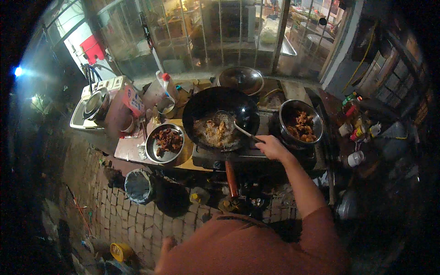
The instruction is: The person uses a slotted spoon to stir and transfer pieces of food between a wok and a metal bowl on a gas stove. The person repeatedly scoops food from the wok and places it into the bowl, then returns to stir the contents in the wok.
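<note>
My right hand point(273, 147) grips the handle of a metal skimmer point(244, 130), whose perforated head dips into a black wok point(192, 103). Pieces of battered food point(215, 129) lie in bubbling oil at the bottom of the wok. Its reddish wooden handle point(231, 178) points toward me. Right of the wok, a deep steel bowl point(287, 111) holds golden fried pieces point(304, 125). To its left, a shallower steel bowl point(151, 153) contains darker brown pieces point(168, 141). My left hand point(167, 244) hangs low beside my body, only partly visible and blurred; its fingers cannot be made out.
The wok sits on a gas stove point(206, 158). Behind it stands another steel bowl point(240, 79) before a barred window. Bottles point(166, 84) and a cup point(166, 106) crowd the left side. Below are a lined bin point(137, 185) and a yellow-capped jug point(198, 196) on brick paving.
</note>
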A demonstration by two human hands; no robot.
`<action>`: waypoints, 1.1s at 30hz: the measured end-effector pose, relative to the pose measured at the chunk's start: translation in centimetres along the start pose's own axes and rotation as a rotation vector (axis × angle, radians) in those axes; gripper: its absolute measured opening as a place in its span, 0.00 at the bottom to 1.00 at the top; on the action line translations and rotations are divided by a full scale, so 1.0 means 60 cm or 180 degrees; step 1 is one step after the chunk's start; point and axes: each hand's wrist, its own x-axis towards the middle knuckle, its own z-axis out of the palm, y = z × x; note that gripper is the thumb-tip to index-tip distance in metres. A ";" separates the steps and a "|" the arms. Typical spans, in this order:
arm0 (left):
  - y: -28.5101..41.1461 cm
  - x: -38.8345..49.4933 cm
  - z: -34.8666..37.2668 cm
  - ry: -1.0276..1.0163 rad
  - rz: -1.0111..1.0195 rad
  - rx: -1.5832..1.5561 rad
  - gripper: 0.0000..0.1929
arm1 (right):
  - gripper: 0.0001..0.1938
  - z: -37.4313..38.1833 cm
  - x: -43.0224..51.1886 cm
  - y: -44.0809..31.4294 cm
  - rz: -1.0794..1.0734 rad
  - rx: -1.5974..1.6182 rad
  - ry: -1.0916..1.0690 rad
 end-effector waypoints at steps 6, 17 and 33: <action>0.000 0.026 0.005 -0.0238 0.0363 0.0071 0.11 | 0.24 -0.035 -0.122 -0.044 -0.0308 -0.0670 0.0852; 0.098 0.005 -0.026 -0.0064 -0.0796 -0.2525 0.14 | 0.25 0.084 -0.167 -0.068 -0.0555 -0.1721 0.0450; 0.019 0.016 0.017 0.0108 -0.0883 -0.1872 0.16 | 0.29 0.160 0.032 -0.044 0.0114 -0.2229 0.0764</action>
